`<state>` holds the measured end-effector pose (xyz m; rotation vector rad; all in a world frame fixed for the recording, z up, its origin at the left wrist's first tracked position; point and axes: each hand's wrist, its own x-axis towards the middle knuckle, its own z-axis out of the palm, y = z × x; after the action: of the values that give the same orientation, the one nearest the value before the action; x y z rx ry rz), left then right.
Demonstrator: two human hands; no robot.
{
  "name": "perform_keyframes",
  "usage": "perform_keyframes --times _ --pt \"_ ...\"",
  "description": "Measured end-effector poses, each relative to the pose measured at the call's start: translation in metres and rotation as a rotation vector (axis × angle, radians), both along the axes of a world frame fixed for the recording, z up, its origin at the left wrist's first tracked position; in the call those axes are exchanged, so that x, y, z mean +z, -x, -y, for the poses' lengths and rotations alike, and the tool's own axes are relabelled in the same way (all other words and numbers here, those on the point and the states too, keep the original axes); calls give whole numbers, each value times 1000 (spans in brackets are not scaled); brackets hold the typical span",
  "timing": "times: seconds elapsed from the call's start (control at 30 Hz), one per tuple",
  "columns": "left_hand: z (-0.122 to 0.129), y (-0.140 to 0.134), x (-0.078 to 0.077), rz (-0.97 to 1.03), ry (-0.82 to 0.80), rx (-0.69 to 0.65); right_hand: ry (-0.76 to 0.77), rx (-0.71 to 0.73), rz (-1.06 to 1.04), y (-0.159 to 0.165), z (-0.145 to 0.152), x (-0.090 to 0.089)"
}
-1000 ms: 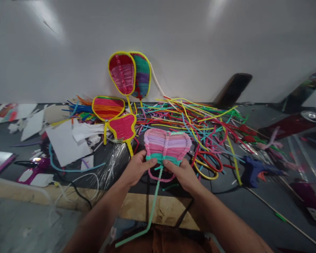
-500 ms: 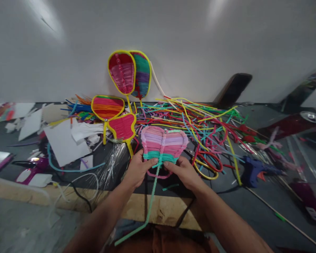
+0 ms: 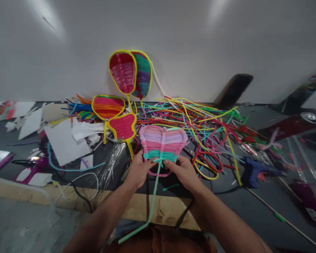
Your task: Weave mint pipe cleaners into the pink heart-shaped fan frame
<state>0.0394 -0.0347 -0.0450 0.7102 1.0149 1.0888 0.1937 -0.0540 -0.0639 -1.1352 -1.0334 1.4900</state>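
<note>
Between my two hands is a fan-shaped pipe-cleaner piece (image 3: 163,142) with a pink rim and bands of lilac, pink and teal. My left hand (image 3: 138,170) pinches its lower left edge, thumb on the teal band. On the other side my right hand (image 3: 184,172) grips the lower right, its thumb close to the central stem. The bent pale-green stem (image 3: 153,200) hangs down toward my lap. Under the teal band, the bottom of the pink rim forms an open loop. My other fingers are hidden behind the piece.
Yellow-rimmed fans (image 3: 122,72) lean at the back wall. Loose pipe cleaners (image 3: 200,119) heap behind my hands, with gold-handled scissors (image 3: 208,172) at right. A blue glue gun (image 3: 251,172), a phone (image 3: 235,89) and a can (image 3: 289,124) stand right; white card (image 3: 67,142) and silver tinsel (image 3: 113,163) lie left.
The piece has shifted very slightly up and left in my hands, and the stem's lower end has swung a little to the right. Both hands keep their grip.
</note>
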Motion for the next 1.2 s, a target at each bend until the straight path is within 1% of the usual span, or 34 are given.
perform_keyframes --times 0.1,0.23,0.3,0.5,0.67,0.9,1.2 --pt "2 0 1 36 -3 -9 12 -12 -25 0 0 -3" --pt "4 2 2 44 -25 -107 32 -15 -65 0 -1 -8" --pt "5 1 2 39 -36 -130 29 -5 -71 0 -1 -9" --pt "5 -3 1 -62 -31 36 -2 40 -94 1 0 -2" --pt "4 -4 4 -64 -1 57 1 18 -88 -1 -1 3" --pt "4 -4 4 -15 51 40 -69 4 -35 -1 -1 7" --pt "0 -1 10 6 120 -67 -76 -24 25 -1 -1 5"
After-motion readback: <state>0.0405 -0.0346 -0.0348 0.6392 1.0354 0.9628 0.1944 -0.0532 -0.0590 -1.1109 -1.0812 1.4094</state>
